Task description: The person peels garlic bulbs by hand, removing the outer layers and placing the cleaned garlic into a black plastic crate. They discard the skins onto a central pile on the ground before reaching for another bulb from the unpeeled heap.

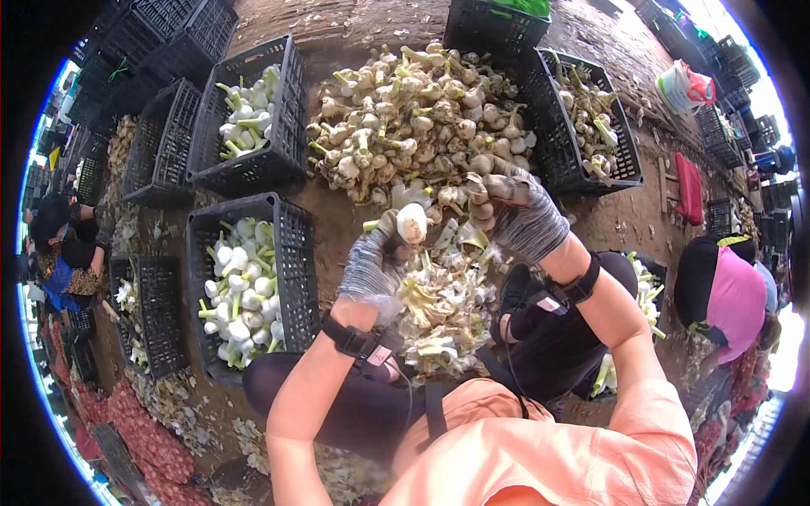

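Note:
My left hand (373, 257), in a grey glove, is closed around a garlic bulb (412, 223) with a short green stem. The bulb's pale root end faces up. Just to the right, my right hand (521, 207) wears a matching glove with brown, dirty fingertips. Its fingers are curled close together, and whatever they may hold is hidden. Beyond both hands lies a large heap of unpeeled garlic (413, 114). Loose garlic skins (447, 295) are piled below the hands, between my legs.
Black crates of cleaned white garlic (308, 278) (291, 110) stand on the left. At the right of the heap, another crate (629, 160) holds dirty bulbs. Co-workers sit at far left (63, 261) and right (734, 295). A white bucket (675, 88) stands upper right.

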`<state>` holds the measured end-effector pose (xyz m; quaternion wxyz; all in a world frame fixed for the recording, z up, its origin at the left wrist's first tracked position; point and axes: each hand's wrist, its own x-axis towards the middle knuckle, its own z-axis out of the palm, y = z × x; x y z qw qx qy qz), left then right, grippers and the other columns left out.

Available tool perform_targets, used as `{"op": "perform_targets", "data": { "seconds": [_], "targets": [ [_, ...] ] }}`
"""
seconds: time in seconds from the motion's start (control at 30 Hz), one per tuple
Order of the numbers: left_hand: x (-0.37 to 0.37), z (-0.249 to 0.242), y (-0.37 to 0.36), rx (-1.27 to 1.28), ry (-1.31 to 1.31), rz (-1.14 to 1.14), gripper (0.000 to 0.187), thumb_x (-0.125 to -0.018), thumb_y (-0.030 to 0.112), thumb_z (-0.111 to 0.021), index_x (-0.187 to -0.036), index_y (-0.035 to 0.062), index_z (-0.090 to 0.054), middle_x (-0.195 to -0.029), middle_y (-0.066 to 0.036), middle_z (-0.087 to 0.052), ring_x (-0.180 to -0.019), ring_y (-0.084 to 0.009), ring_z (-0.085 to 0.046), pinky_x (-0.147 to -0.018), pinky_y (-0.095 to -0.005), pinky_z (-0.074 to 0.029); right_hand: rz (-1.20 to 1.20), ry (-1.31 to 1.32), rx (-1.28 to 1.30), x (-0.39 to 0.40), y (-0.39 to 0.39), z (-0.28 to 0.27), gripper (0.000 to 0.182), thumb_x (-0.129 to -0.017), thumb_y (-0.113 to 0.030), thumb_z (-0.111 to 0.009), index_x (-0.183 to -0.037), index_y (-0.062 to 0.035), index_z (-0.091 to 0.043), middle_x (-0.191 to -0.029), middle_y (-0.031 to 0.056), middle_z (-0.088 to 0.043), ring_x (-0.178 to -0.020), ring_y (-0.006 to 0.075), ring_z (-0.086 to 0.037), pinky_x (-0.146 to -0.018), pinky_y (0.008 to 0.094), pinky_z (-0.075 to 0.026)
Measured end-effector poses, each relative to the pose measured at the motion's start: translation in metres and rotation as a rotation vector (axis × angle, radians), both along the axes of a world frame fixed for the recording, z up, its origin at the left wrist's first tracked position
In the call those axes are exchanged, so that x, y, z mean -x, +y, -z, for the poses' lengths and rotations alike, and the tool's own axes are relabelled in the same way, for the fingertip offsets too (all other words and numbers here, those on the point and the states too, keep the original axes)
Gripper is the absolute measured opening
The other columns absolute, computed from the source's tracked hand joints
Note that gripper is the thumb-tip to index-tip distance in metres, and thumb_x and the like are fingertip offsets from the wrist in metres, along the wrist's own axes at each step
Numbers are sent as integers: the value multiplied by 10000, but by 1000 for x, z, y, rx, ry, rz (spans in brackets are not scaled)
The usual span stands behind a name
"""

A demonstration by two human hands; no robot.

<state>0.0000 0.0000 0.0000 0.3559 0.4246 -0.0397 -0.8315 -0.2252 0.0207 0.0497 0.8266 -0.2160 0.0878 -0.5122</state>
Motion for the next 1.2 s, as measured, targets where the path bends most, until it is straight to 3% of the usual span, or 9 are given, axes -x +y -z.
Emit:
{"op": "perform_targets", "data": {
  "seconds": [0.07,0.1,0.17,0.33,0.5,0.63,0.77,0.93,1.2],
  "targets": [
    [0,-3,-1,23,-42,13,279,-777,302,-687,-929,76,-625,-729,-33,-619,-594,-89,-562,-453,-207,-468,273,937,-70,-7,5,-12,183,-880,-185,-549,-971,-46,-627,-813,58,-625,-741,210,-592,-683,301,-489],
    [-15,-10,7,3,-92,14,279,-777,302,-687,-929,76,-625,-729,-33,-619,-594,-89,-562,-453,-207,-468,339,1295,80,-29,14,6,150,-868,-156,-562,-902,-27,-631,-777,70,-625,-708,185,-588,-660,276,-478],
    [-8,-9,2,24,-295,-4,261,-777,329,-686,-862,93,-615,-648,-6,-588,-533,-87,-541,-416,-203,-436,486,1515,403,-36,12,26,142,-844,-145,-595,-916,-26,-622,-785,92,-624,-695,168,-579,-649,280,-473],
    [0,-19,2,190,-512,20,289,-770,379,-684,-811,109,-590,-581,10,-549,-432,-92,-489,-363,-212,-399,468,1339,125,-54,14,24,169,-841,-123,-599,-967,-27,-541,-809,94,-609,-712,152,-560,-662,294,-471],
    [0,-28,7,304,-564,80,288,-770,380,-684,-789,118,-567,-548,22,-522,-387,-84,-467,-331,-225,-374,540,1217,226,-62,18,35,247,-829,-166,-625,-972,2,-513,-806,108,-588,-724,152,-546,-657,292,-468],
    [9,-33,14,404,-655,97,237,-791,323,-675,-754,125,-549,-525,37,-487,-374,-69,-438,-320,-219,-330,413,1512,264,-62,17,30,387,-755,-234,-717,-970,7,-504,-796,96,-580,-750,136,-546,-646,301,-465],
    [6,-34,15,428,-632,156,235,-794,313,-672,-734,121,-549,-514,42,-479,-375,-58,-425,-324,-214,-320,212,803,-157,-49,16,19,301,-824,-201,-641,-983,12,-500,-798,71,-581,-795,126,-593,-686,254,-521],
    [7,-28,14,435,-619,123,232,-801,312,-663,-731,121,-551,-505,43,-474,-378,-52,-431,-324,-213,-322,146,844,-229,-48,18,6,281,-856,-192,-597,-1013,8,-478,-809,57,-581,-673,125,-602,-570,275,-559],
    [8,-36,17,493,-616,157,261,-795,335,-661,-718,123,-530,-505,35,-485,-361,-59,-449,-312,-201,-340,92,742,-232,-41,17,13,275,-848,-193,-609,-1002,-4,-481,-858,65,-561,-743,149,-604,-585,289,-567]
  ]
}}
